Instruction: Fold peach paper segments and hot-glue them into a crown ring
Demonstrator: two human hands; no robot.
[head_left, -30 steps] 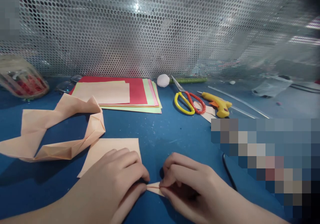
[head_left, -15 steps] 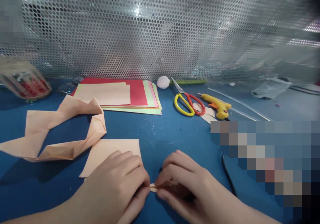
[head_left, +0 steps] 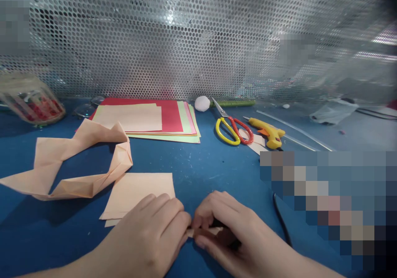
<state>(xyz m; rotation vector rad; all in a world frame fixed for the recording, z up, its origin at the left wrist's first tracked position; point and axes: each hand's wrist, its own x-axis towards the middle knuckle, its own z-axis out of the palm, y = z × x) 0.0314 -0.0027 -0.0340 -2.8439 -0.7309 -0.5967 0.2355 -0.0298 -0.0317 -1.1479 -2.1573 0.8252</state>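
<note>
Low at the centre, my left hand (head_left: pixel 155 228) and my right hand (head_left: pixel 228 232) pinch a small folded piece of peach paper (head_left: pixel 190 232) between them. Most of that paper is hidden by my fingers; a bit more shows inside my right hand. Beyond my left hand lie square peach paper sheets (head_left: pixel 144 191), partly covered by it. Farther left stands a ring of folded peach paper (head_left: pixel 65 146), its pieces linked, with a gap in the middle and a pointed end at the left.
At the back lies a stack of coloured paper (head_left: pixel 172 117). Right of it are a white ball (head_left: pixel 202 103), scissors (head_left: pixel 228 131) with yellow and red handles, a yellow glue gun (head_left: pixel 269 131) and clear sticks (head_left: pixel 294 127). A jar (head_left: pixel 34 102) stands far left, before a perforated metal panel (head_left: pixel 155 42).
My fingers have shifted on the folded paper, and more of it shows inside my right hand. My left hand has moved slightly down and right. The view has shifted a little.
</note>
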